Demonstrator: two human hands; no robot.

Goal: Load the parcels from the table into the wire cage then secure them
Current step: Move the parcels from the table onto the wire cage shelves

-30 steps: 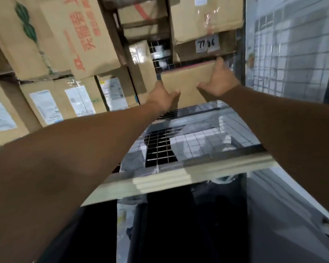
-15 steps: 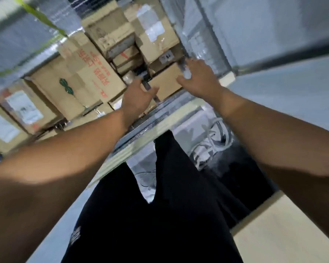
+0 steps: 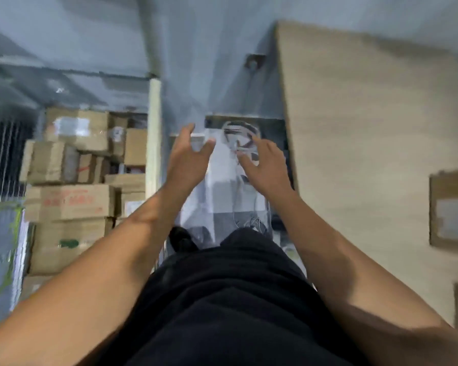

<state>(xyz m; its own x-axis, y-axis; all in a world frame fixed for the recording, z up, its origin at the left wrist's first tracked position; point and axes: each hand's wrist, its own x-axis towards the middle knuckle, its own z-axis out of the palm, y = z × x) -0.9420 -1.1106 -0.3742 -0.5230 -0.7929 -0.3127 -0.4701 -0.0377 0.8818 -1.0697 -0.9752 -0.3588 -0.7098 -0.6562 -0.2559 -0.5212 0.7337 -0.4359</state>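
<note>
Hovering empty and uncurled, left hand (image 3: 188,159), right hand (image 3: 267,170), stacked parcels (image 3: 72,202) blurred, table (image 3: 368,154) cropped.

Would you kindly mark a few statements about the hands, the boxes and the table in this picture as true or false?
1. The left hand and the right hand hold nothing. True.
2. The cardboard boxes are stacked on the person's left. True.
3. No parcel lies on the table. False: a flat brown parcel with a pale label lies on it.
4. Both hands press on the stacked boxes. False: they are to the right of the stack, fingers spread, touching no box.
</note>
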